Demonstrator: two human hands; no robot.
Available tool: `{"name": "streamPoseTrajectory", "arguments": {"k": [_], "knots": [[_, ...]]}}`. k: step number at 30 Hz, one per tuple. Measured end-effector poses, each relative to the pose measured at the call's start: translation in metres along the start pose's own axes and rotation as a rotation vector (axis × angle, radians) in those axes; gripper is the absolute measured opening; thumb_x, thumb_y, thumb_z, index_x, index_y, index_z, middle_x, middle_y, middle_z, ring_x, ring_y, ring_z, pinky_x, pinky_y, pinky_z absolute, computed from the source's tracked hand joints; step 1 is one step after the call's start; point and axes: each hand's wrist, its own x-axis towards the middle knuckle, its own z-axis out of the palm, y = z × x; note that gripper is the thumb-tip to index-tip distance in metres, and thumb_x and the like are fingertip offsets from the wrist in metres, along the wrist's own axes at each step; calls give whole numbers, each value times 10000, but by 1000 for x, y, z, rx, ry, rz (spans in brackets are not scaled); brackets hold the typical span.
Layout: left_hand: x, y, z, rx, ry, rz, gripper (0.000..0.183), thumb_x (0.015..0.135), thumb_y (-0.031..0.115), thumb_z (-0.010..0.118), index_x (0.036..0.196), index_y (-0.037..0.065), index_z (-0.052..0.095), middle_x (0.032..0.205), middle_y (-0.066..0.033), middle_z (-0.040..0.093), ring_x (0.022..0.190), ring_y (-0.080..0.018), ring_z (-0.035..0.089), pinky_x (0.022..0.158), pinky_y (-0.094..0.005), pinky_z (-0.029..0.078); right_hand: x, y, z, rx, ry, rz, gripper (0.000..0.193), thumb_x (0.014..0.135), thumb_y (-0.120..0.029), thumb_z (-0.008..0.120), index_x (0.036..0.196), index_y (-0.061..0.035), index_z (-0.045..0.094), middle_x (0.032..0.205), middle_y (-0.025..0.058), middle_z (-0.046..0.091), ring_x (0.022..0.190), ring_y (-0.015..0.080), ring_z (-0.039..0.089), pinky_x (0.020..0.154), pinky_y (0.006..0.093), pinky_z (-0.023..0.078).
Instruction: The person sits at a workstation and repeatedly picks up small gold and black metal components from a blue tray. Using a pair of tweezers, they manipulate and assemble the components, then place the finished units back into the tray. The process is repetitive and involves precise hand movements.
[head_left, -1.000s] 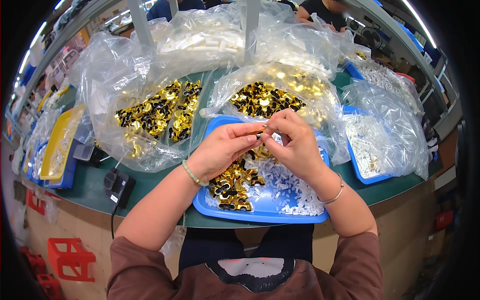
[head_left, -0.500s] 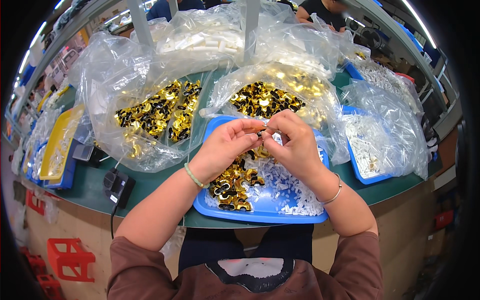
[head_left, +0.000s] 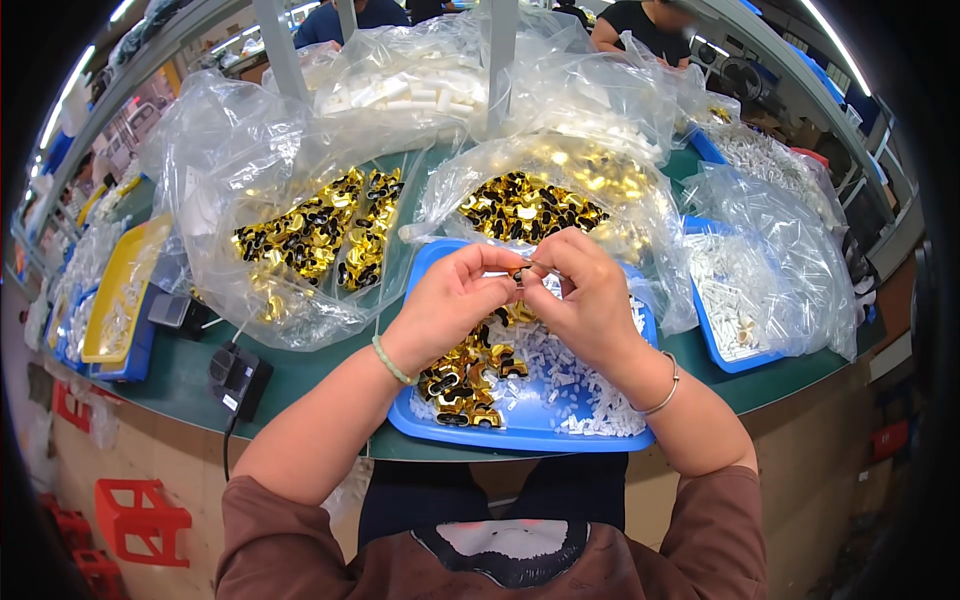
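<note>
Over a blue tray (head_left: pixel 520 440) my two hands meet, fingertips almost touching. Thumb and fingers of my left hand (head_left: pixel 452 297) pinch a small gold-and-black part (head_left: pixel 518 273). My right hand (head_left: pixel 580 292) is closed in a pinch at the same spot; what lies between its fingertips is too small to make out. Below them, shiny gold-and-black parts (head_left: pixel 465 375) are heaped on the tray's left side. Small white plastic pieces (head_left: pixel 600 400) are scattered over its middle and right.
Clear plastic bags of gold-and-black parts (head_left: pixel 305 235) lie beyond the tray. A blue tray of white pieces (head_left: pixel 735 300) stands right, a yellow tray (head_left: pixel 115 300) far left. A black adapter (head_left: pixel 238 375) sits on the green table (head_left: pixel 310 385). Another person (head_left: pixel 645 35) is at the back.
Both hands remain together over the tray, with slight shifts of the fingers. My right fingertips have moved a little down and left. The whole view has shifted slightly.
</note>
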Motion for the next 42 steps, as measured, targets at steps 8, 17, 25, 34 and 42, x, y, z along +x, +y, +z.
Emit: {"name": "streamPoseTrajectory", "arguments": {"k": [8, 17, 25, 34, 42], "knots": [[-2, 2, 3, -30, 23, -18, 222, 914, 47, 590, 1126, -6, 558, 1100, -71, 605, 1008, -113, 597, 924, -279, 495, 1, -1, 0, 41, -18, 39, 106, 714, -76, 703, 733, -59, 600, 805, 78, 586, 716, 258, 604, 586, 350, 471], [-3, 3, 6, -40, 54, 17, 218, 886, 15, 599, 1094, -23, 545, 1074, -97, 632, 985, -130, 636, 872, -257, 512, 0, 0, 2, -17, 18, -48, 120, 699, -76, 709, 730, -60, 595, 808, 88, 587, 745, 287, 610, 620, 365, 481], [-2, 0, 4, -19, 52, 40, 186, 882, 8, 596, 1065, 9, 563, 1074, -61, 610, 979, -95, 596, 877, -251, 489, 1, 0, 4, 53, 15, -25, 144, 698, -53, 706, 728, -41, 567, 753, 93, 569, 703, 281, 585, 591, 370, 459], [-2, 2, 4, 84, 118, 2, 223, 863, 6, 590, 1083, -30, 591, 975, -57, 668, 884, -88, 644, 807, -214, 507, 1, -2, 4, 53, -33, 55, 144, 739, -56, 692, 780, -34, 556, 768, 97, 560, 671, 256, 574, 562, 351, 446], [-1, -1, -3, 0, 159, 4, 242, 902, 34, 542, 1114, -49, 622, 1052, -96, 664, 917, -113, 643, 834, -235, 518, 0, 3, 5, 221, -101, 21, 103, 809, -48, 646, 898, -22, 601, 815, 95, 583, 654, 194, 583, 559, 289, 487]]}}
